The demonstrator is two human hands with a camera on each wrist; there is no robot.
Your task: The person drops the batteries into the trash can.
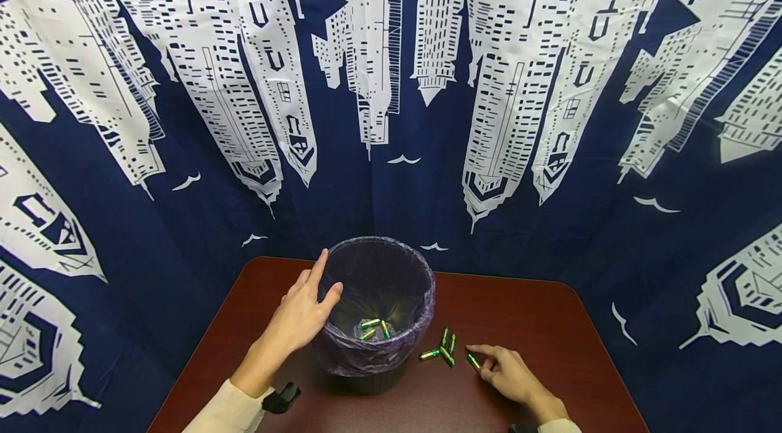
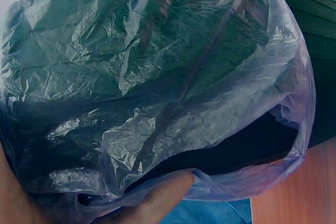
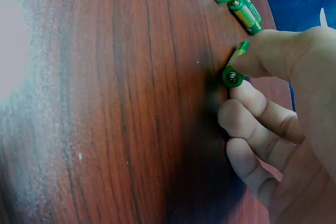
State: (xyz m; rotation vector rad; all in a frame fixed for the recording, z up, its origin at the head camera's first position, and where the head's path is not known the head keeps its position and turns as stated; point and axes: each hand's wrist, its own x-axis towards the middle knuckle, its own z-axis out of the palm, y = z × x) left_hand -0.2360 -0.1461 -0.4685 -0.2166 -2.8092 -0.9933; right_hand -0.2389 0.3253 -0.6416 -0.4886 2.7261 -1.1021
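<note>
My left hand (image 1: 302,311) rests at the left rim of a dark bin (image 1: 373,384) lined with a translucent purple bag (image 1: 421,314). Its index finger and thumb are extended along the rim; in the left wrist view the thumb (image 2: 170,195) touches the bag's edge. Over at the right, my right hand (image 1: 510,372) pinches a green and gold battery (image 3: 233,75) low at the tabletop, thumb on its side. Several similar batteries (image 1: 448,355) lie in a loose cluster left of that hand. Inside the bin, more batteries (image 1: 368,334) rest on the bag's bottom.
Everything stands on a reddish-brown wooden table (image 1: 501,304) with rounded far corners. Behind it hangs a dark blue curtain (image 1: 379,195) printed with white upside-down buildings. The bin stands left of the loose batteries, its rim well above the tabletop.
</note>
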